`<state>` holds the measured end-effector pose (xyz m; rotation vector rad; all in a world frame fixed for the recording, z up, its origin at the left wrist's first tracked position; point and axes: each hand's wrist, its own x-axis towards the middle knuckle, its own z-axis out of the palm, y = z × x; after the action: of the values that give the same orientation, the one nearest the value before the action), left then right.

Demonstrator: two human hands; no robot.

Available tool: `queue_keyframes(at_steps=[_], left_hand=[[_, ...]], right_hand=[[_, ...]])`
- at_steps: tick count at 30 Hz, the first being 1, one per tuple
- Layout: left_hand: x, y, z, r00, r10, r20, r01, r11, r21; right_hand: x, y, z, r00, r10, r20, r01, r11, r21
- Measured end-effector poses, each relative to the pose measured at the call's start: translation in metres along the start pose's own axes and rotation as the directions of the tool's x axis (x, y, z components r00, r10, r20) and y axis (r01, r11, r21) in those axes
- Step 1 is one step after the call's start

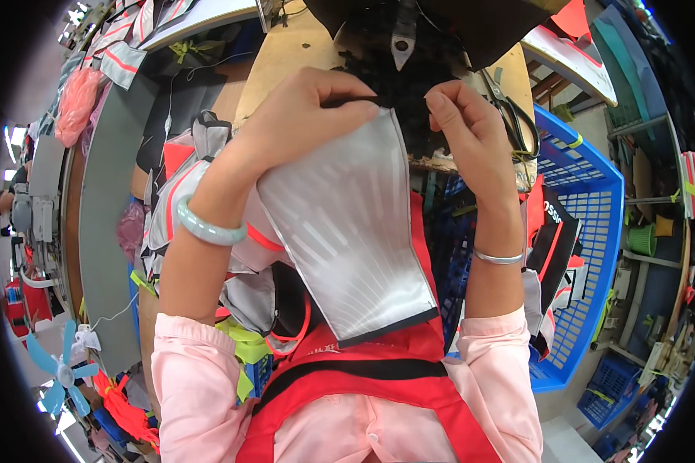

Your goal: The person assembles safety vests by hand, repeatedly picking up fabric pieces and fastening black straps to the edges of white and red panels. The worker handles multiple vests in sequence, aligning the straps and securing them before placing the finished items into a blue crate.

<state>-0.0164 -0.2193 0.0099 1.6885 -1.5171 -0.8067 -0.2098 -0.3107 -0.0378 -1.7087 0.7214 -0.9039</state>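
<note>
Grey fabric (355, 224) is pinched at its top by the left hand (305, 116), best kept flat; right hand (475, 143) is curled, hold unclear.

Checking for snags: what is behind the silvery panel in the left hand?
Past the lower and right edges of the silvery panel, a red apron shows; past its left, a gray-and-black piece. Whatever lies directly behind is covered.

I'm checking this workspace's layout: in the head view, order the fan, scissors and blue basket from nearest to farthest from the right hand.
1. Scissors: just right of the right hand.
2. Blue basket: beyond the scissors, on the right.
3. Fan: far off, lower left.
</note>
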Motion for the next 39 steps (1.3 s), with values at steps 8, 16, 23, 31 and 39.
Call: queue_keyframes(at_steps=[8,16,23,31,39], left_hand=[[0.026,-0.014,-0.002,0.999,-0.025,0.038,0.020,0.993,0.120],[0.040,-0.029,-0.005,0.997,-0.006,0.072,0.008,1.000,-0.024],[0.044,-0.032,-0.003,0.996,-0.087,0.031,0.090,0.983,-0.163],[0.044,-0.032,-0.002,0.984,-0.175,0.021,0.171,0.925,-0.339],[0.019,-0.024,-0.012,0.966,-0.100,0.239,0.119,0.991,-0.066]], right_hand=[[0.017,0.012,0.000,0.998,0.056,-0.023,-0.056,0.998,0.012],[0.031,0.015,-0.005,0.997,0.072,0.012,-0.072,0.996,0.046],[0.039,0.018,-0.005,0.997,0.077,0.007,-0.077,0.982,0.171],[0.036,0.016,0.002,0.985,0.140,-0.099,-0.101,0.941,0.324],[-0.012,-0.018,-0.016,0.979,-0.191,0.074,0.204,0.869,-0.451]])
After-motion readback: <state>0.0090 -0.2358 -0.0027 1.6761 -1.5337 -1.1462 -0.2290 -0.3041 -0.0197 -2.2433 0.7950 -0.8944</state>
